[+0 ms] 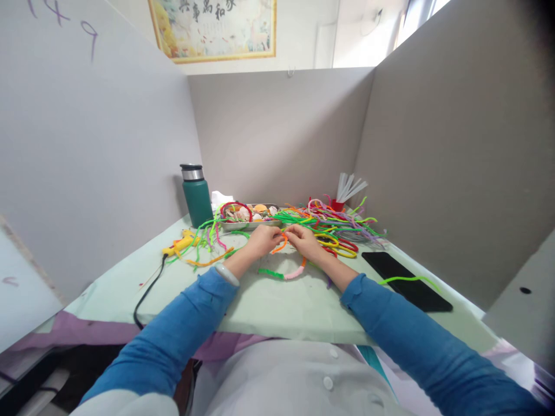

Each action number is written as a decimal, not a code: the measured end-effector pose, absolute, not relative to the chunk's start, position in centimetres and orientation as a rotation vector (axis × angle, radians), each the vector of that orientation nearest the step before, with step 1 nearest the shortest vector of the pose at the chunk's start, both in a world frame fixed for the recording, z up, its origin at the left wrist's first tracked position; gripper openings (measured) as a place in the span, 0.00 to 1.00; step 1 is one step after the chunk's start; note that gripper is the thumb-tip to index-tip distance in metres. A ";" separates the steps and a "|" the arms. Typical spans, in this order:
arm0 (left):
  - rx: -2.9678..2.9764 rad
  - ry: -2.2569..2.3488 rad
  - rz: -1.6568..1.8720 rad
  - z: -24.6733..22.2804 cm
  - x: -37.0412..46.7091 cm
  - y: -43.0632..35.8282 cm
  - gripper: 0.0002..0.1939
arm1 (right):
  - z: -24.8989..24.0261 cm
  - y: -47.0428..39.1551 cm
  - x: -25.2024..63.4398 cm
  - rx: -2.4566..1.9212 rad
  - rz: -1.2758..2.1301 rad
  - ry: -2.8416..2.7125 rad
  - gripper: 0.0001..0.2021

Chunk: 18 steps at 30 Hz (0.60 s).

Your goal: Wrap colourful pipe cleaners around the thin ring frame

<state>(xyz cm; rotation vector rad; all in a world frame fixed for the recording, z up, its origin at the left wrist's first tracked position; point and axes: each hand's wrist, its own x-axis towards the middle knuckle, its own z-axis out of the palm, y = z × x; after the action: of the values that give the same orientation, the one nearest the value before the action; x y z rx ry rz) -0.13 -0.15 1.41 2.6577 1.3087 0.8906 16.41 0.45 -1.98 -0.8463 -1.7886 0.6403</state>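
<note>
You are working in blue sleeves [191, 323] over a white buttoned garment [295, 381], with a white band [227, 274] at your left wrist. Your left hand [262, 240] and right hand [306, 240] are pinching an orange pipe cleaner [281, 245]; a green, pink and orange one [284, 273] is lying below them. The pile of pipe cleaners [333, 225] is showing green, yellow, red, purple and pink. The table cover [269, 306] is looking pale mint green, with lilac under its edge. The bottle [196, 199] is dark teal with a silver and black cap. The glue gun [178, 244] is yellow, its cord [145, 294] black. The phone [405, 280] is black. The cup [337, 205] is red, holding white sticks. The partitions [281, 133] are showing plain grey, the left one bearing purple marks.
</note>
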 end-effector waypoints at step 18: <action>2.328 1.233 0.872 1.3 0.3 -0.1 0.19 | -1.7 0.2 16.4 -0.860 0.679 -1.768 0.11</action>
<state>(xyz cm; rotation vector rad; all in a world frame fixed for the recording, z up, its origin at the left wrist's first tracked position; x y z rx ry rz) 0.28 -0.13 1.33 2.3281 1.2328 0.8717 16.42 0.16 -1.68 -0.8601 -1.7676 0.6795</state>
